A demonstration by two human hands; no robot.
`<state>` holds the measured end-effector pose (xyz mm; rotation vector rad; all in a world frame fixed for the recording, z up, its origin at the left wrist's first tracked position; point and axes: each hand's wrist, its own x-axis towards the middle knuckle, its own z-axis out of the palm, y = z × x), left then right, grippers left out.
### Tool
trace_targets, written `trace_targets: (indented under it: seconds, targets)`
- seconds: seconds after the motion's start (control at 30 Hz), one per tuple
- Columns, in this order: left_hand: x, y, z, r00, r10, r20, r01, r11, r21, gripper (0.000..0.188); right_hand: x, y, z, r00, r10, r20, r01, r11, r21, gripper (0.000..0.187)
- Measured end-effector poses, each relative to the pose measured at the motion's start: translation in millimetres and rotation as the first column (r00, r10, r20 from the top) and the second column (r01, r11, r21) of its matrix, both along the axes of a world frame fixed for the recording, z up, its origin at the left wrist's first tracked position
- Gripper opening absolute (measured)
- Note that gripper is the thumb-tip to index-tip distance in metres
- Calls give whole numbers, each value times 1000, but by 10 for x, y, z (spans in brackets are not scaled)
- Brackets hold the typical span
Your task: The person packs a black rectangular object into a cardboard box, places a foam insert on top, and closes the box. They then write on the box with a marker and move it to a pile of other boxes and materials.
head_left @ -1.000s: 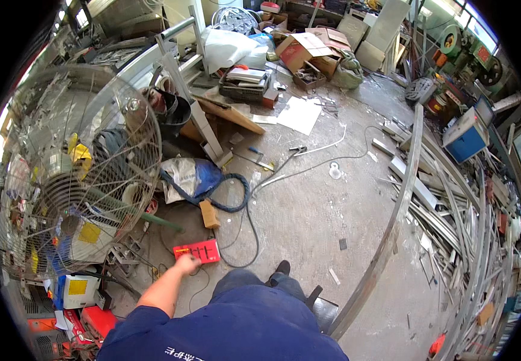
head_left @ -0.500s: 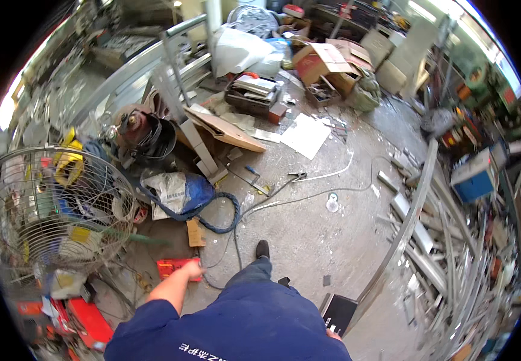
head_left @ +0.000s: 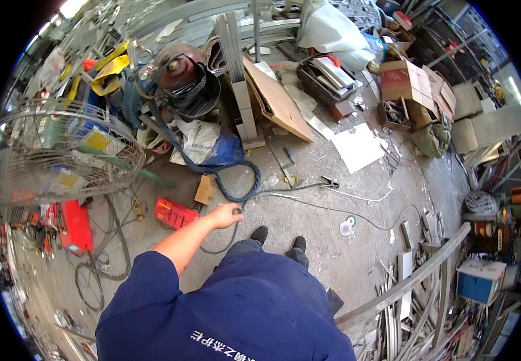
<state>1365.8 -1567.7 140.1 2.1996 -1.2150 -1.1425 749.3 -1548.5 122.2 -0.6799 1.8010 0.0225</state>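
Observation:
My left hand [head_left: 229, 215] reaches out over the floor, in front of my body, with its fingers curled closed. A small dark spot shows at the curled fingers, too small to name. Just left of the hand, a red box [head_left: 176, 213] lies on the floor, apart from it. A small brown cardboard piece [head_left: 204, 190] stands behind that box. My right hand is hidden behind my body. Past my right side the corner of a dark flat object [head_left: 334, 300] shows, most of it covered by my shirt.
A wire-cage fan [head_left: 68, 156] stands at the left. A thick blue hose [head_left: 254, 180] loops beside a white and blue sack [head_left: 212, 144]. Thin cables cross the floor ahead. A long metal bar [head_left: 411, 277] and heaped metal strips lie to the right. Cardboard boxes [head_left: 408, 81] stand far right.
My left hand has left the red box and moved right and forward. My right hand has gone out of sight, and less of the dark flat object shows. The view has turned left.

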Motion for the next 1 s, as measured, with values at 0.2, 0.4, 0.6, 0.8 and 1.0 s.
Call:
trace_targets:
  seconds: [0.2,0.4,0.6,0.8,1.0]
  targets:
    - [-550,-496,1753,739,265,-620,-439,887,-143,17,-351,-1191,-159,985,159,66,-159,987,4,42]
    - [-1550,-749,4213,709,-363,-605,-410,486,-772,27,-815,-2329,-384,931,364,4,-364,931,36,43]
    - [-2353,-693,4913,639,-717,-277,-226,168,-959,21,-1100,-3305,-830,973,221,71,-227,969,100,32]
    - [-2705,-510,4828,700,-677,-227,-271,43,-962,29,-983,-3732,-701,908,419,-5,-419,908,25,31]
    - [-2610,-550,4941,638,-716,-284,-281,128,-951,30,-706,-3550,-493,913,405,-51,-393,906,158,27]
